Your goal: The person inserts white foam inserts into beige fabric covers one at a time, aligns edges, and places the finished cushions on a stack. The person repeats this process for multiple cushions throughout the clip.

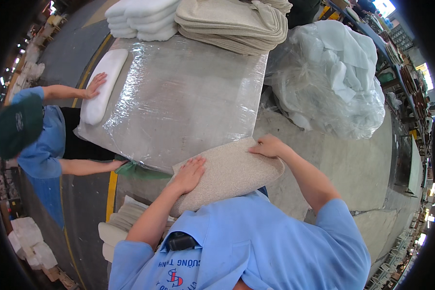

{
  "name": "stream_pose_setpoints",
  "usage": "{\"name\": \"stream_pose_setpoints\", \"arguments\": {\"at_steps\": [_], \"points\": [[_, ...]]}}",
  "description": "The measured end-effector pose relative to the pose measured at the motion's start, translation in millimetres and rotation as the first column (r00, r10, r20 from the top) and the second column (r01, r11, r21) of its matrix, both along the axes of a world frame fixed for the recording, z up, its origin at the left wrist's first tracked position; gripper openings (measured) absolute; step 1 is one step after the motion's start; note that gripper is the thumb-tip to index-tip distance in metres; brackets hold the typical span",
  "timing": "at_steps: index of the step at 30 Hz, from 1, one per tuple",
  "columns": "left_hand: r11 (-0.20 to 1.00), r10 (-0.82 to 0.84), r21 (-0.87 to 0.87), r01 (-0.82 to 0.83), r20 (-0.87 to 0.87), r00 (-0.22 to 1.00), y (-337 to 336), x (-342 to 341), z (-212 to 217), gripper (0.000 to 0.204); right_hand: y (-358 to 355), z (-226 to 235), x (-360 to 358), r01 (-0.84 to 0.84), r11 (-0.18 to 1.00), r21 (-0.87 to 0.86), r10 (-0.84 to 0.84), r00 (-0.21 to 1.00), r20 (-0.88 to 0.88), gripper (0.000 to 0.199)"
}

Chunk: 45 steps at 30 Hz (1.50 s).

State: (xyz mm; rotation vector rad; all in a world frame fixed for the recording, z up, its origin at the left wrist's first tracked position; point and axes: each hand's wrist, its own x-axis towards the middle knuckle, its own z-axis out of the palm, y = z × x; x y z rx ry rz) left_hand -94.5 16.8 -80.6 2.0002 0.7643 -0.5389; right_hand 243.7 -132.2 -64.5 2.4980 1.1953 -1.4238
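A beige woven cushion cover [227, 169] lies across the near edge of the plastic-wrapped table [188, 92], partly against my body. On its left part my left hand [190, 175] rests flat with the fingers stretched out. My right hand [269, 146] pinches the cover's far right corner between thumb and fingers. Whether anything is inside the cover cannot be seen.
At the table's left a co-worker in a dark cap presses one hand on a white foam pad [104, 87]; the other is by green cloth [140, 170]. White pads [145, 17] and beige covers [232, 21] are stacked at the far edge. A plastic-wrapped bundle [333, 77] sits right.
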Motion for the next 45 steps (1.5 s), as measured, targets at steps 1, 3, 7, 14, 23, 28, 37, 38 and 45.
{"name": "stream_pose_setpoints", "arguments": {"at_steps": [1,3,7,14,23,28,37,38,45], "points": [[0.993,0.007,0.115,-0.013,0.047,0.999,3.7,1.8,-9.3,0.063,15.3,-6.1,-3.4,-0.031,1.0,0.002,0.031,0.998,0.053,0.071],[0.942,0.014,0.332,-0.052,0.117,0.993,7.1,-3.6,-22.1,0.065,40.3,-12.1,-17.4,-0.067,0.998,-0.019,0.07,0.981,0.183,0.06],[0.886,0.021,0.447,-0.122,0.226,0.974,17.3,24.2,-10.6,0.061,30.3,-28.6,-22.4,-0.127,0.897,0.423,-0.001,0.957,0.291,0.032],[0.913,0.003,0.405,-0.037,0.083,0.997,27.9,56.7,4.1,0.05,21.6,-4.8,-28.1,0.184,0.652,0.736,-0.216,0.975,-0.052,0.015],[0.866,0.246,0.351,-0.355,0.319,0.915,24.0,72.2,-22.8,0.023,85.8,9.6,-31.5,-0.111,0.992,0.066,0.102,0.986,0.129,0.031],[0.831,0.296,0.347,-0.436,0.388,0.873,27.4,73.0,-44.9,0.024,86.2,-24.2,-48.8,0.422,0.849,0.317,-0.414,0.905,-0.096,0.028],[0.786,0.305,0.381,-0.486,0.445,0.842,25.1,75.5,-64.6,0.025,83.6,-57.4,-56.6,0.426,0.785,0.449,-0.458,0.888,-0.041,0.026],[0.785,0.313,0.379,-0.49,0.439,0.842,28.1,77.1,-64.3,0.026,86.5,-57.8,-56.5,0.434,0.776,0.458,-0.462,0.885,-0.056,0.026],[0.897,0.277,0.325,-0.3,0.116,0.954,50.7,47.4,-31.0,0.041,81.0,-45.0,-32.6,0.288,0.918,0.274,-0.275,0.958,-0.085,0.028]]}}
